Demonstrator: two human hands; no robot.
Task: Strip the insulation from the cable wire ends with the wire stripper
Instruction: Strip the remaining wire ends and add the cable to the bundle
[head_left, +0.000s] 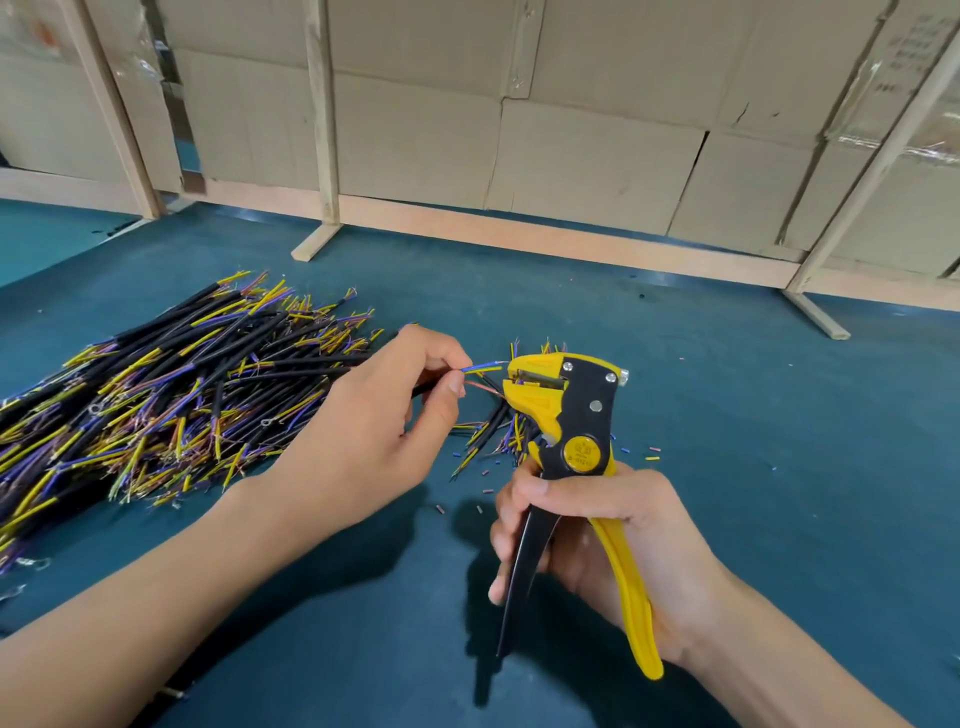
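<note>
— Step now?

— Feeding time. Left hand (374, 415) pinching one cable (436, 382) between thumb and fingertip, blue and yellow wire ends (483, 368) poking out past the pinch, tips right at the mouth of the wire stripper (561, 410). Cannot tell if already inside. Pink wire bent down below, out of the way.

— And the other grip?

— Right hand (592, 540) wrapped round both handles, black one and yellow one. Handles spread wide apart, so not squeezed yet, by the look of it.

— Next?

— Probably push the tips a bit deeper, keep straight, then squeeze hard and pull away from the pinch. Too deep, and too much cover comes off.

— Room to move?

— Plenty on the right of the tool grip and toward the body: bare tabletop (753, 395), only tiny cut bits (652, 458) lying about. Left of the pinch, big pile of cables (171, 395), close by. Small bunch (493, 431) right under the tool head. Far off, wooden rail (545, 234) and cardboard wall (571, 130), well apart from both hands.
</note>
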